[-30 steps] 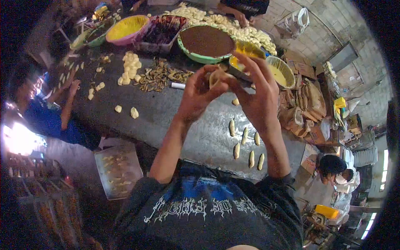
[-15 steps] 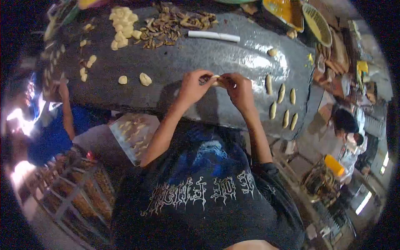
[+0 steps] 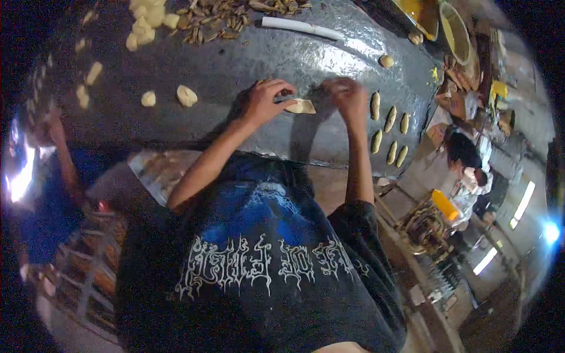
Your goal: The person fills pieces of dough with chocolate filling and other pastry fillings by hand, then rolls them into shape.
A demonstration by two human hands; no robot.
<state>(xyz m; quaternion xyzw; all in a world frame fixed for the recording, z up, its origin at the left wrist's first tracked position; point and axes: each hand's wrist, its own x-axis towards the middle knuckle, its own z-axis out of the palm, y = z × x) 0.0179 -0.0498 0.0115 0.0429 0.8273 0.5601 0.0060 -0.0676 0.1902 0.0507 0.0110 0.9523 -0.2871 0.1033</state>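
A flattened, pale piece of dough (image 3: 303, 106) is at the middle of the dark tabletop, its right end pointed. My left hand (image 3: 265, 101) has its thumb and curled fingers at the dough's left end. To the right, apart from the dough, my right hand (image 3: 349, 100) is raised over the table, its fingers smeared by motion. Beyond it, several slim, spindle-shaped dough rolls (image 3: 390, 119) lie in two rows. Left of my hands are two loose dough lumps, one rounded (image 3: 149, 99) and one larger (image 3: 187, 96).
A white rod (image 3: 302, 28) lies at the back beside brown strips (image 3: 220, 20) and a dough heap (image 3: 146, 22). An orange-yellow tray (image 3: 419, 16) and an oval basket (image 3: 455, 34) stand back right. A person's arm (image 3: 66, 150) reaches in from the left; another person (image 3: 471, 159) is at right.
My right hand has come away from the dough toward the right, while my left stays at it. The dough now shows as a flat, pointed piece. The view has shifted.
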